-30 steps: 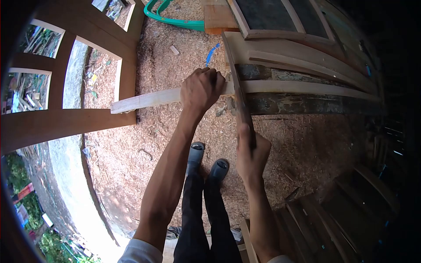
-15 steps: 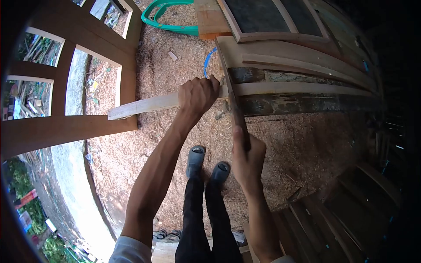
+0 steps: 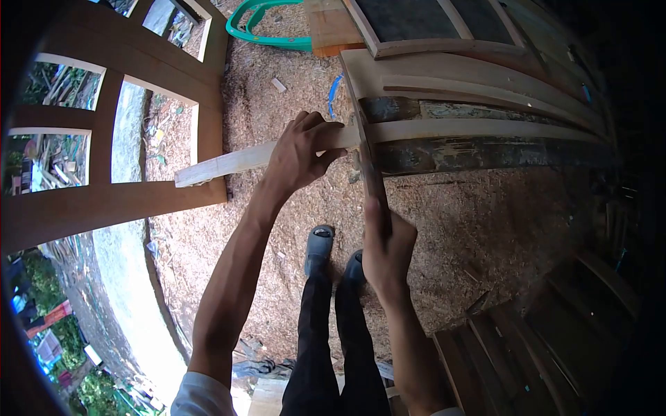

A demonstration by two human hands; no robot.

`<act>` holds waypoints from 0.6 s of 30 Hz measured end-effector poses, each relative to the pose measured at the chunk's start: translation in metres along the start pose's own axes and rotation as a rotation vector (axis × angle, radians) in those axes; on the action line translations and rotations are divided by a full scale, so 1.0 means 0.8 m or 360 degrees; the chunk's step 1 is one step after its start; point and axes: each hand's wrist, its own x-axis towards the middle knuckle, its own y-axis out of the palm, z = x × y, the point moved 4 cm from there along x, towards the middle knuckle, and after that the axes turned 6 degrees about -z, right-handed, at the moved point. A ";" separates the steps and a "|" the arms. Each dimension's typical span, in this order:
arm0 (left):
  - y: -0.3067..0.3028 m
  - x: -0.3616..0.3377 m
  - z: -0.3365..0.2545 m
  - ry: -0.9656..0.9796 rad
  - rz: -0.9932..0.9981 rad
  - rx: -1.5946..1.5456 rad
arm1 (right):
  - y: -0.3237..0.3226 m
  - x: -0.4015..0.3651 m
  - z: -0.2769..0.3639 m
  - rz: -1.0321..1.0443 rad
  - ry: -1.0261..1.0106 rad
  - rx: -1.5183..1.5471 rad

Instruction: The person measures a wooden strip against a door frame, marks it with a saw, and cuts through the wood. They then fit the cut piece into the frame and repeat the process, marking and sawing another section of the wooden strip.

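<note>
The pale strip (image 3: 229, 161) was clamped by the left hand (image 3: 300, 149), evidently steadied on stacked boards (image 3: 485, 132). A dark blade (image 3: 370, 173) was clasped across it by the right hand (image 3: 387, 251).

The pale strip (image 3: 229, 161) is bare, rough-sawn wood, the dark slat (image 3: 374, 182) matt brown, the stacked boards (image 3: 472, 69) smooth planed timber, one plank (image 3: 485, 154) weathered with a flaking dark coating, the door frame (image 3: 104, 206) smooth satin-brown wood, and the ground (image 3: 277, 229) coarse sawdust.
</note>
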 end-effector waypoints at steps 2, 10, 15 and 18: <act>0.002 -0.003 -0.001 -0.0016 -0.0039 0.0031 | -0.036 -0.069 -0.038 -0.0021 0.0095 0.0040; 0.005 -0.012 -0.009 -0.0106 -0.0182 0.0119 | -0.002 0.006 -0.010 0.0004 0.0087 0.0026; 0.003 -0.010 -0.009 -0.0131 -0.0205 0.0188 | -0.026 -0.034 -0.019 0.0008 0.0077 0.0017; 0.007 -0.013 -0.006 -0.0112 -0.0223 0.0139 | -0.064 -0.116 -0.017 -0.0021 0.0142 -0.0028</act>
